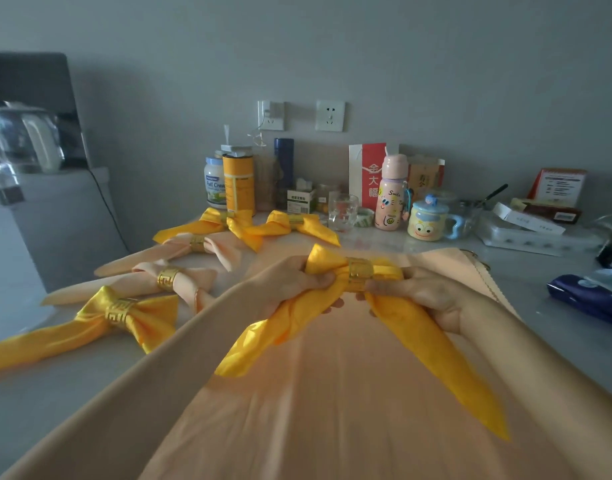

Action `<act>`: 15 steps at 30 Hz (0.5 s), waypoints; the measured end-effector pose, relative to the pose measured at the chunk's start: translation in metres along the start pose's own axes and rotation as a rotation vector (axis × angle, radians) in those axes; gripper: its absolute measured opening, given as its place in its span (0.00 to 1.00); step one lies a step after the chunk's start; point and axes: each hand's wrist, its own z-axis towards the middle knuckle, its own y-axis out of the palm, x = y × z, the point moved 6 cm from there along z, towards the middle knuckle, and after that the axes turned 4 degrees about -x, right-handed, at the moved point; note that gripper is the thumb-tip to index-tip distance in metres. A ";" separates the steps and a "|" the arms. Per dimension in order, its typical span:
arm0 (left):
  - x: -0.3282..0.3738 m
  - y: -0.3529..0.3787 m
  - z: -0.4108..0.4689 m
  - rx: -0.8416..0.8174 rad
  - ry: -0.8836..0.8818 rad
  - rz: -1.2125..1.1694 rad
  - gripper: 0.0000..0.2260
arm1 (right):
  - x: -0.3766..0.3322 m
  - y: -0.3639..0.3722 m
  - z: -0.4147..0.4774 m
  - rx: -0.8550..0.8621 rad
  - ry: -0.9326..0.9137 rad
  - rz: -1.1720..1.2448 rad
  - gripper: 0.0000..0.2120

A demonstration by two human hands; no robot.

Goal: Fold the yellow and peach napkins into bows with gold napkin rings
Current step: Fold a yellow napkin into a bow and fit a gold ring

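Yellow napkin (394,327) bow, mid-frame.
Gripped beside gold ring (360,274) by curled fingers of L hand (292,282), R hand (426,296); loops should be evened, ring centred.

Four yellow bows (297,317) (152,313) (193,228) (315,228) and two peach bows (221,249) (193,277), six in all. Six gold rings (360,273) (119,311) (167,278) (197,242) (296,220) (225,216), one on each bow. One peach napkin (332,410) spread flat. Two wall sockets (271,116) (330,116). One pink bottle (389,199).

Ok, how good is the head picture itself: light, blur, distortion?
Head view: dim, flat light without hard shadows; wide-angle stretches the foreground and bends the edges; the kettle at left is smeared; the gold ring and yellow napkin gripped by left hand and right hand look slightly soft.
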 end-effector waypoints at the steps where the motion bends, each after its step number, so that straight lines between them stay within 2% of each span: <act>1: 0.000 -0.003 -0.002 0.017 -0.017 -0.014 0.05 | 0.001 0.001 -0.001 -0.007 0.017 0.036 0.23; 6: -0.014 -0.011 -0.018 0.009 -0.207 -0.037 0.07 | 0.007 0.009 0.003 0.067 0.007 0.069 0.17; 9: -0.022 -0.032 -0.035 0.048 -0.263 0.042 0.10 | -0.001 0.025 0.013 0.128 -0.037 0.049 0.12; 15: -0.021 -0.085 -0.067 0.194 -0.247 0.113 0.03 | -0.024 0.079 0.031 -0.081 -0.077 0.082 0.11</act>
